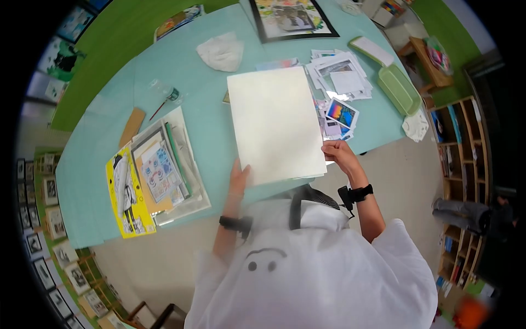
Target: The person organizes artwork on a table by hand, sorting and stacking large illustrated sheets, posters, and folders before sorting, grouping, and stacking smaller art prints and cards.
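A large blank white sheet of paper (276, 123), with further layers peeking out along its lower edge, is held over the near side of the table. My left hand (239, 176) grips its lower left corner, thumb along the edge and fingers partly hidden. On the right edge, near the lower corner, my right hand (338, 152) pinches the paper between thumb and fingers. Just beyond that hand lie a colourful picture card (342, 113) and a loose pile of printed pictures (342, 74), partly covered by the paper.
On the pale blue table (104, 181) are a yellow illustrated sheet (116, 192), a stack of folders and papers (164, 170), a clear bottle (171, 94), crumpled white tissue (221, 52), a black-framed picture (293, 19) and a green container (400, 90). Wooden shelves (460, 164) stand at right, a person (466, 214) nearby.
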Motion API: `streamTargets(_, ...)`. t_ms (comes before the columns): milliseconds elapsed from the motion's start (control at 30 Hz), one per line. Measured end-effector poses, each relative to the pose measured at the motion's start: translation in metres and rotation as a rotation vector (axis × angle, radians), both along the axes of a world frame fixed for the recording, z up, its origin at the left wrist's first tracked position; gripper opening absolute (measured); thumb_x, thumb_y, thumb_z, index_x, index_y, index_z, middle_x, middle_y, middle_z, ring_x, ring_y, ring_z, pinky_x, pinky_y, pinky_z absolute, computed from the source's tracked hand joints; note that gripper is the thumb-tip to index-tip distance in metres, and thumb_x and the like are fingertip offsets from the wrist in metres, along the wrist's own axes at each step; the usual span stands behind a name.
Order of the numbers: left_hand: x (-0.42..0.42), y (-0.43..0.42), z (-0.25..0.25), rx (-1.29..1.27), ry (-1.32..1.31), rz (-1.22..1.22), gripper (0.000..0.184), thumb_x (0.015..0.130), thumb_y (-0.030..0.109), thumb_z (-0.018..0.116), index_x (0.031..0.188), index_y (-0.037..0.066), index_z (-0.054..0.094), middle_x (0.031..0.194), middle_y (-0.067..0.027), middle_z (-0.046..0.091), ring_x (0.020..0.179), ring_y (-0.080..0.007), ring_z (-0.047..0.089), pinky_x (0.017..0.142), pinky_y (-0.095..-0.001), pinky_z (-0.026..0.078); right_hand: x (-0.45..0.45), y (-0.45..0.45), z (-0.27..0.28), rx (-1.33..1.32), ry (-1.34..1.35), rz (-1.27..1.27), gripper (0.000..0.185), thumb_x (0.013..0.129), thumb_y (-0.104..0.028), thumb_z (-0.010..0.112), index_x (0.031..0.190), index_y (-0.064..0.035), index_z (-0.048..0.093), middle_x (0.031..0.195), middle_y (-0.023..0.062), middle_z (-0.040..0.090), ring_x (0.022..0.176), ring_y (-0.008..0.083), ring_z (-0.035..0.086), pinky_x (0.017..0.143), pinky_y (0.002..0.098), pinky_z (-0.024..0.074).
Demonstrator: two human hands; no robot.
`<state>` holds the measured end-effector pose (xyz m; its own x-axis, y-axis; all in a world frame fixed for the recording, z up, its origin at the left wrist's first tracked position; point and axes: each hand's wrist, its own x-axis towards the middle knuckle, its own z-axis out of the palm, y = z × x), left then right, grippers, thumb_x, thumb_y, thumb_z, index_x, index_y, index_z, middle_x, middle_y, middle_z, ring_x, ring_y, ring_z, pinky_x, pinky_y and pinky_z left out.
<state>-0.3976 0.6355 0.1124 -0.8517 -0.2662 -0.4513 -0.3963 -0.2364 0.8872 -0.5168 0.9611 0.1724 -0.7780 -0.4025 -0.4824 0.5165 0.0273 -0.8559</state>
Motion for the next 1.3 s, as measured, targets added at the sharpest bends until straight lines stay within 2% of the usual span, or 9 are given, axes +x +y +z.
streamTargets(267,0.036,-0.015,-0.024,-0.468,0.270,0.257,0.045,0.092,0.011,0.058,0.132,-0.001,0.042,0.124,-0.0123,0.053,0.107,-0.0170,0.054,0.091,-0.0302,0.046,-0.006,-0.014,0.001,0.072,-0.042,0.175,0.032,0.085,-0.011,0.058,0.115,-0.0009,0.059,0.084,0.0035,0.064,0.068,0.0095,0.060,0.063,0.0226,0.0488)
streamTargets(400,0.062,-0.016,0.006,-0.433,0.290,0.318,0.046,0.092,0.013,0.057,0.134,0.002,0.040,0.125,-0.0134,0.053,0.110,-0.0223,0.056,0.091,-0.0347,0.048,-0.009,-0.036,-0.021,0.039,0.038,0.298,0.037,0.085,-0.006,0.058,0.121,0.0018,0.056,0.077,0.0035,0.064,0.065,0.0090,0.060,0.058,0.0221,0.0466)
streamTargets(567,0.126,-0.032,-0.088,0.033,0.358,0.412,0.041,0.095,0.018,0.052,0.132,0.004,0.041,0.123,-0.0161,0.053,0.107,-0.0287,0.059,0.081,-0.0415,0.055,0.004,-0.098,-0.052,-0.038,0.161,0.378,0.037,0.090,-0.009,0.055,0.124,0.0050,0.052,0.072,0.0026,0.062,0.062,0.0074,0.056,0.058,0.0227,0.0467)
streamTargets(667,0.139,-0.026,-0.044,-0.148,0.332,0.275,0.037,0.095,0.019,0.051,0.128,0.003,0.045,0.116,-0.0166,0.056,0.099,-0.0281,0.062,0.072,-0.0410,0.057,0.034,-0.159,-0.040,-0.002,0.239,0.369,0.037,0.091,-0.010,0.054,0.124,0.0050,0.052,0.072,0.0031,0.061,0.063,0.0081,0.056,0.057,0.0235,0.0480)
streamTargets(967,0.209,-0.279,-0.089,-0.330,0.043,0.349,0.045,0.090,0.029,0.062,0.115,-0.006,0.049,0.098,-0.0130,0.061,0.071,-0.0211,0.064,0.057,-0.0350,0.058,0.113,-0.393,-0.071,0.017,0.019,0.493,0.055,0.092,-0.017,0.056,0.139,-0.0001,0.034,0.093,0.0077,0.063,0.077,0.0137,0.060,0.071,0.0295,0.0535)
streamTargets(1133,0.247,-0.456,-0.111,-0.802,0.071,-0.229,0.045,0.090,0.028,0.062,0.114,-0.007,0.050,0.111,-0.0157,0.059,0.083,-0.0254,0.066,0.072,-0.0361,0.056,0.116,-0.505,-0.072,-0.053,0.196,0.619,0.055,0.091,-0.011,0.053,0.141,-0.0028,0.033,0.093,0.0096,0.063,0.077,0.0150,0.060,0.070,0.0306,0.0531)
streamTargets(1200,0.252,-0.511,-0.091,-0.865,-0.147,-0.181,0.033,0.091,0.027,0.054,0.111,0.001,0.058,0.111,-0.0125,0.062,0.085,-0.0239,0.065,0.075,-0.0366,0.052,0.117,-0.528,-0.062,-0.046,0.165,0.572,0.051,0.090,-0.009,0.053,0.137,-0.0003,0.037,0.091,0.0101,0.063,0.075,0.0149,0.060,0.067,0.0305,0.0534)
streamTargets(1267,0.275,-0.564,-0.093,-0.247,-0.317,0.487,0.034,0.093,0.033,0.054,0.114,0.006,0.060,0.102,-0.0088,0.066,0.087,-0.0173,0.062,0.070,-0.0325,0.049,0.119,-0.535,-0.075,-0.072,0.125,0.502,0.045,0.088,-0.008,0.053,0.131,0.0044,0.042,0.085,0.0099,0.062,0.070,0.0143,0.059,0.062,0.0291,0.0528)
streamTargets(1300,0.301,-0.599,-0.129,-0.685,-0.345,0.389,0.037,0.093,0.034,0.051,0.116,0.005,0.059,0.102,-0.0116,0.065,0.089,-0.0202,0.062,0.074,-0.0344,0.049,0.121,-0.533,-0.075,-0.043,0.143,0.495,0.046,0.088,-0.008,0.053,0.131,0.0045,0.042,0.085,0.0102,0.062,0.070,0.0145,0.060,0.062,0.0291,0.0528)
